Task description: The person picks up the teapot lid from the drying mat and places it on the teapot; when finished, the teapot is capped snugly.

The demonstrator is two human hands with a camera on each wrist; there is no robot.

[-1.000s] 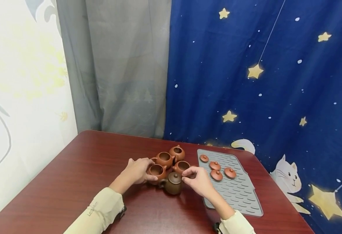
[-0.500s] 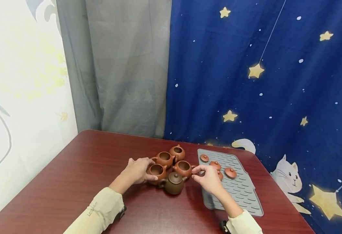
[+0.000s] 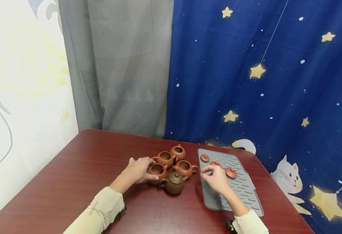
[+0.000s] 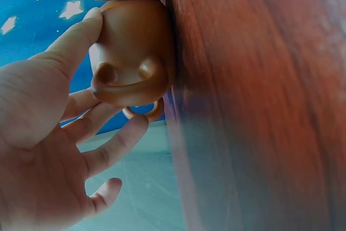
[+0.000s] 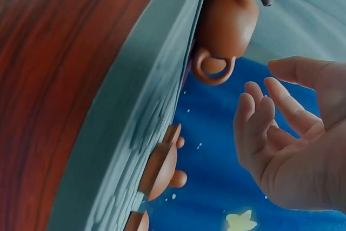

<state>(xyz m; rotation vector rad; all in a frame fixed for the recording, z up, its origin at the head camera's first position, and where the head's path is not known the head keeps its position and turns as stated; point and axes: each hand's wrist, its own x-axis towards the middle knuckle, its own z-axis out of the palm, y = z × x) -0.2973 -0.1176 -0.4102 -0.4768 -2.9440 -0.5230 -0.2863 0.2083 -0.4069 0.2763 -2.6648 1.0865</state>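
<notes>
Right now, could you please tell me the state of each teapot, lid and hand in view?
Dark teapot: upright, lid on.
Four reddish-brown teapots: upright, lidless.
Gray mat: flat on the table.
Reddish-brown lids: on the mat, knobs up, at least three showing.
Left hand: thumb against the leftmost lidless teapot.
Right hand: empty, above the mat.

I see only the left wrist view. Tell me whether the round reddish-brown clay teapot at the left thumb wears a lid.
Observer: The head view shows that teapot lidless, its round mouth open.
Operator: Report what the right hand holds.
Observer: The right wrist view shows nothing in the grasp of the right hand.
Operator: Find me some small round lids of the same colour.
Observer: In the head view, at least three reddish-brown lids lie on a flat grey ridged mat.
</notes>
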